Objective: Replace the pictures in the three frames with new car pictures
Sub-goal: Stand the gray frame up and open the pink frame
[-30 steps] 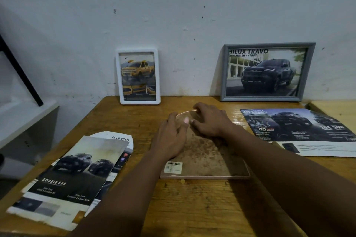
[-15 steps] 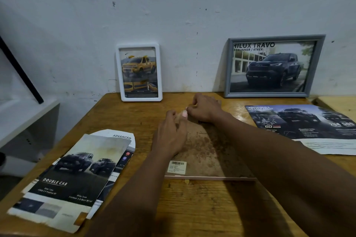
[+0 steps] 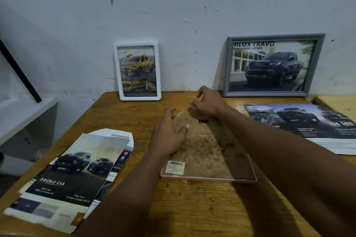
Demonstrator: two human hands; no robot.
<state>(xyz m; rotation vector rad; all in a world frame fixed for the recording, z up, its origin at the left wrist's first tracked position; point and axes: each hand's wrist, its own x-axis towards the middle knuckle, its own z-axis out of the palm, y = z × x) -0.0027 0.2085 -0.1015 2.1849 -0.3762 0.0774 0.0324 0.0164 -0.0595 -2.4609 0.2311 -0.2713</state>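
Face-down frame (image 3: 210, 150) runs lengthwise toward the table's (image 3: 192, 208) far edge; left hand (image 3: 169, 136) rests slack-fingered on its backing; right hand (image 3: 210, 104), loosely curled and empty, hovers over its far end.

Beyond the right hand (image 3: 210, 103), the grey-framed dark pickup picture (image 3: 269, 67) reads "HILUX TRAVO" and "RERUNNER / 4TREX". Left of the left hand (image 3: 169, 136), a torn glossy brochure (image 3: 63, 175) says "DOUBLE CAB", and the white sheet (image 3: 115, 133) under it says "ADVANCED". Right of both hands, a dark leaflet (image 3: 300, 121) shows "POWERTRAIN & OFF-ROAD ABILITY", "204" and "500".
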